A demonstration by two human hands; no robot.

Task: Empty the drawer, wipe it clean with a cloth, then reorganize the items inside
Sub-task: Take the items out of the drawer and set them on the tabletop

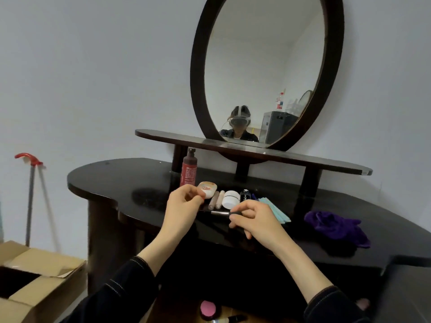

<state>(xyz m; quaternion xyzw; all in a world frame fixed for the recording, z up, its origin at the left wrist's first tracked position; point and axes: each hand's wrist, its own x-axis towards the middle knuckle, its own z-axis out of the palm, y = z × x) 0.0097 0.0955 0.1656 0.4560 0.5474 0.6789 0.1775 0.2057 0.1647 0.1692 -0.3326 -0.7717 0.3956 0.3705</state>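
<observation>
Beyond both hands, the dark desk carries the emptied things: a tall red bottle, probably top-heavy, then a white jar, likely smooth and best cupped. The right hand pinches a slim, light black tube at its end; the left hand curls loosely, holding nothing visible. Right of that grip lies the soft purple cloth.

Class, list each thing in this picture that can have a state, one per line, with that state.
right hand: grip closed on the slim dark stick
left hand: fingers pinched; contents unclear
red pump bottle: upright
white jar: lid on
purple cloth: crumpled on the vanity top
cardboard box: flaps open
</observation>
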